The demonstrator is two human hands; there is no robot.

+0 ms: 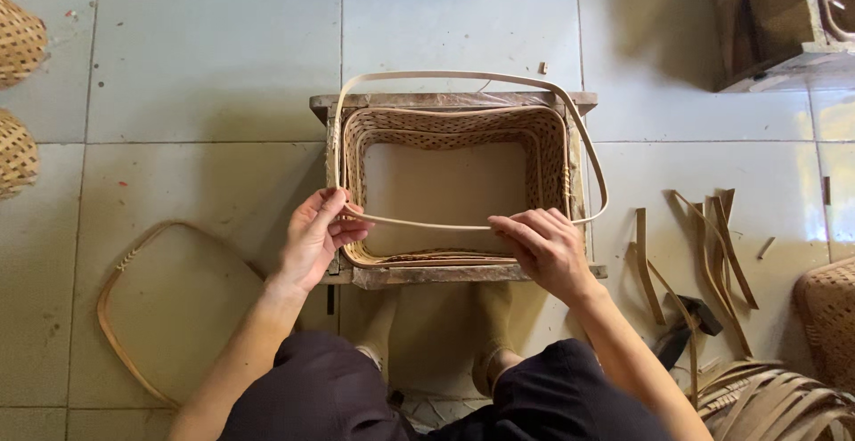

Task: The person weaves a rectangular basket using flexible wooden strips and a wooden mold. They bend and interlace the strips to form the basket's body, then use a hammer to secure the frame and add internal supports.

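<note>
Hands pinch a thin bent strip [472,76] looped over the woven basket [454,129] on a wooden stand [445,273]: our left hand [316,236] grips its near corner, our right hand [543,245] presses its near edge. Another hoop [116,316] lies on the floor nearby.

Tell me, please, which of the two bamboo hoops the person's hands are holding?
The pale hoop looped over the woven basket on the wooden frame; both hands grip its near side. The other hoop lies untouched on the floor, left.

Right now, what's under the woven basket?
The woven basket sits in a wooden frame; the frame's plain board shows through the open middle. Both hands hold a bamboo hoop over it. Floor beneath is hidden.
</note>
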